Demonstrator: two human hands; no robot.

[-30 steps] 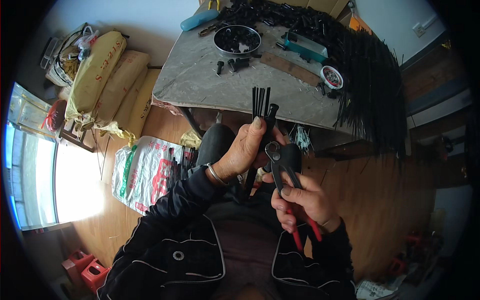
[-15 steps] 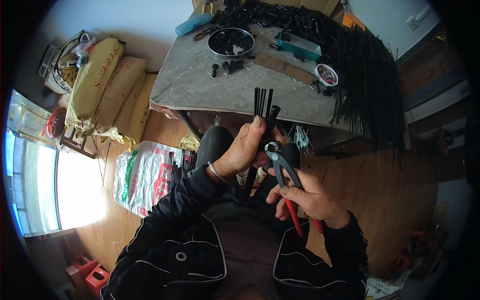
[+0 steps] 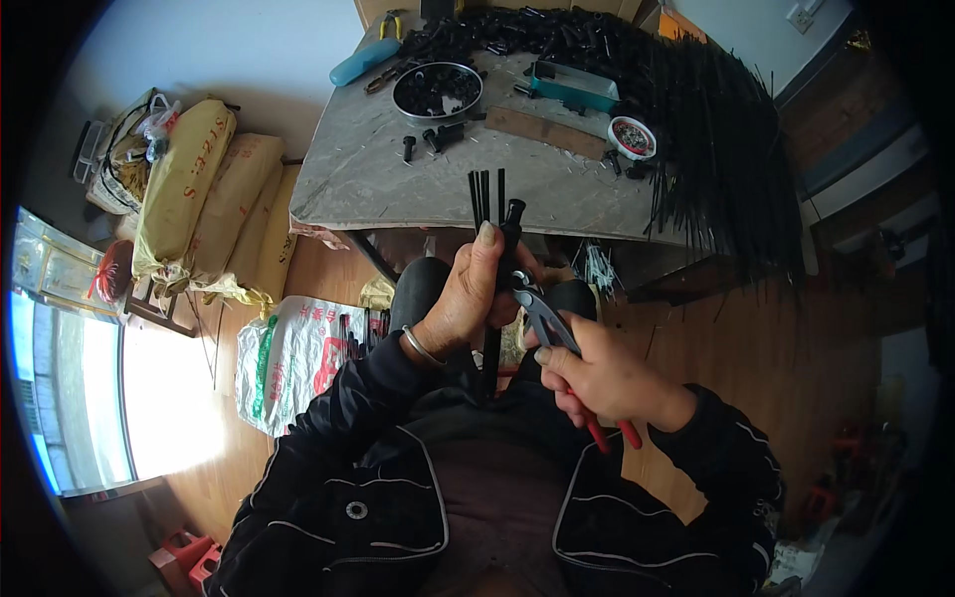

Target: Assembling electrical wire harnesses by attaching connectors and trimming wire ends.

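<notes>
My left hand (image 3: 466, 284) is closed round several thin black rods (image 3: 479, 195), which stick up above the thumb, and a thicker black tube-like piece (image 3: 513, 215) with a flared top. A dark length runs down below the fist toward my lap. My right hand (image 3: 602, 373) grips a pair of pincers (image 3: 545, 320) with grey jaws and red handles. Their jaw end lies against the lower side of what my left hand holds; exactly what sits between the jaws is too small to tell. The left fingers are partly hidden behind the rods.
Ahead is a grey table (image 3: 348, 174) with a round metal tray (image 3: 398, 111) of black parts, a teal box (image 3: 597, 99), a brown strip (image 3: 547, 134) and a small white bowl (image 3: 633, 139). Long black rods (image 3: 711, 169) overhang its right side. Yellow sacks (image 3: 189, 189) stand left.
The pincers have come up to the held piece, their jaws now touching it. My right fingers have wrapped tighter and the handles are nearer each other. The view has shifted slightly.
</notes>
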